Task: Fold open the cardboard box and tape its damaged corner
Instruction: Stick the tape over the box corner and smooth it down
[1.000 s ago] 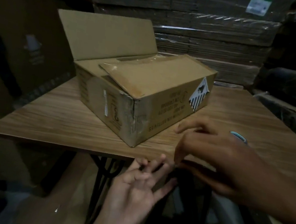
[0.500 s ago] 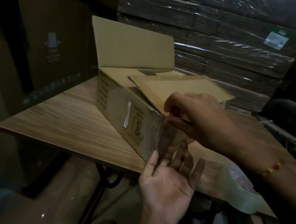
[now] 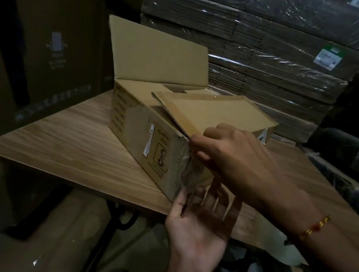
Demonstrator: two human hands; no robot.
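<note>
Cardboard of the box (image 3: 150, 136) is creased and torn at the near vertical corner, which sits directly between the two hands. The box rests on the wooden bench (image 3: 67, 149); its rear flap stands upright, the others lie loosely over the top, so opening appears largely done. A strip of clear tape (image 3: 188, 174) spans the corner. The right hand (image 3: 237, 161), above, has its grip clenched on the upper end of the tape at the top of the corner. The left hand (image 3: 200, 223), below, is released, palm up, fingers straight and touching the lower end at the bench edge. Judged remaining: pressing the strip flat and smoothing it. The tape roll (image 3: 283, 247) lies behind the right wrist.
</note>
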